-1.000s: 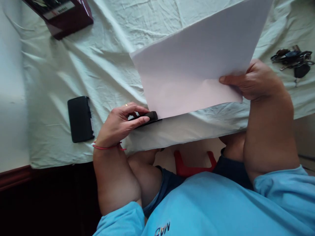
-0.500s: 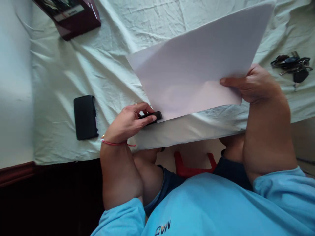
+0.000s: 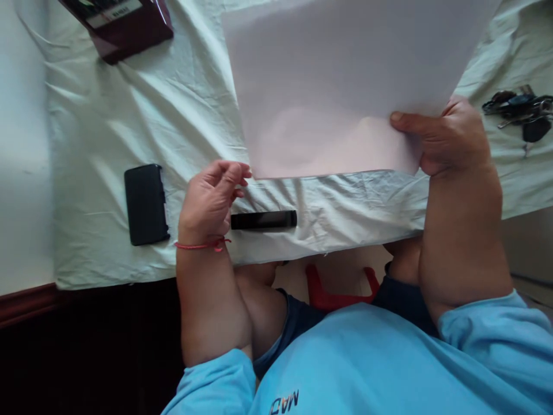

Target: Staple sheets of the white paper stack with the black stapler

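A large white sheaf of paper (image 3: pixel 328 86) is held up over the cloth-covered table. My right hand (image 3: pixel 453 138) grips its lower right side, thumb on top and the other fingers hidden beneath. At the lower left corner, my left hand (image 3: pixel 216 193) has its fingers pinched together on the paper's edge. Just below that corner lies a slim black stapler (image 3: pixel 264 219) on the cloth, beside my left palm and out of its grasp.
A black phone-like case (image 3: pixel 147 204) lies to the left. A dark red box (image 3: pixel 133 31) stands at the upper left, and a bunch of keys (image 3: pixel 521 109) lies at the right. Pale green cloth (image 3: pixel 95 144) covers the table; its front edge runs above my lap.
My left hand has let go of the stapler, which now lies on the cloth, and has moved up to the paper's corner. The paper has shifted upward, away from me.
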`<move>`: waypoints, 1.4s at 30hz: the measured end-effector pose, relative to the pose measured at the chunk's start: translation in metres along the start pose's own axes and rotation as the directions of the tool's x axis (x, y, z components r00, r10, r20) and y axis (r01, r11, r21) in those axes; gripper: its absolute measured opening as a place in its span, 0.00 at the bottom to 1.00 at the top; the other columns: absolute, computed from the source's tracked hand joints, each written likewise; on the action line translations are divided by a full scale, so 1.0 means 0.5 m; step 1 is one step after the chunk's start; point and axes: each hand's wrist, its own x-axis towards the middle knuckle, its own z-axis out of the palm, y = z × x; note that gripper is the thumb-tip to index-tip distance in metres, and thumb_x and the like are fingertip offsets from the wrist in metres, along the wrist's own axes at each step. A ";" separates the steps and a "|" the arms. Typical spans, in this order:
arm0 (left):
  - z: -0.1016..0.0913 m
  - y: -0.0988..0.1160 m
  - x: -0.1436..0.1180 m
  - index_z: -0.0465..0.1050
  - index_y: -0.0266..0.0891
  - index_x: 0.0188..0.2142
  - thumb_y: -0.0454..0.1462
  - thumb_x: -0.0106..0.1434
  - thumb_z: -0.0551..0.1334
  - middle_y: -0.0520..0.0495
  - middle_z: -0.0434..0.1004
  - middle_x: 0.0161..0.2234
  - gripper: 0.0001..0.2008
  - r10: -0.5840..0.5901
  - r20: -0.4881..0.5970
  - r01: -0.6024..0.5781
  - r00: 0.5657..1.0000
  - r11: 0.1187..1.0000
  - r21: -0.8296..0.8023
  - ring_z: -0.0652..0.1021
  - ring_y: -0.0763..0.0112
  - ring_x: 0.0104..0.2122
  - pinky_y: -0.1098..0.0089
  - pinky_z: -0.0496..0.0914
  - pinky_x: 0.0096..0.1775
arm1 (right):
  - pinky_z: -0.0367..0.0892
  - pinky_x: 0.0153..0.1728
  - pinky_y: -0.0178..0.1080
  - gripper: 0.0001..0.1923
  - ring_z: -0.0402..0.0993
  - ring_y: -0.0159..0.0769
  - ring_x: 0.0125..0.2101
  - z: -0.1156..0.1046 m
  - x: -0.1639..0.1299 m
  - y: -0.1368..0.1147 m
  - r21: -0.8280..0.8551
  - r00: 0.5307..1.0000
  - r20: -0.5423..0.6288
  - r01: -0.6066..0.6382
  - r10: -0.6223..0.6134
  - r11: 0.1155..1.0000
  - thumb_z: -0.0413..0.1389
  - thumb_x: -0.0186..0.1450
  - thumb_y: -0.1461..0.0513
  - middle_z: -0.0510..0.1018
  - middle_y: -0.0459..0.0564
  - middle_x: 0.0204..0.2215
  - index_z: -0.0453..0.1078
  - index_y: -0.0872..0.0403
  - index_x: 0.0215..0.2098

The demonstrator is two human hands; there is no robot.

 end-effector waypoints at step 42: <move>0.023 0.003 0.009 0.79 0.39 0.24 0.37 0.73 0.76 0.54 0.69 0.22 0.20 -0.171 -0.015 0.159 0.985 0.943 -0.291 0.66 0.80 0.20 0.80 0.62 0.21 | 0.86 0.63 0.52 0.26 0.91 0.38 0.49 0.013 0.029 0.044 0.084 0.994 0.050 0.089 -0.094 0.992 0.84 0.58 0.56 0.91 0.43 0.45 0.84 0.57 0.50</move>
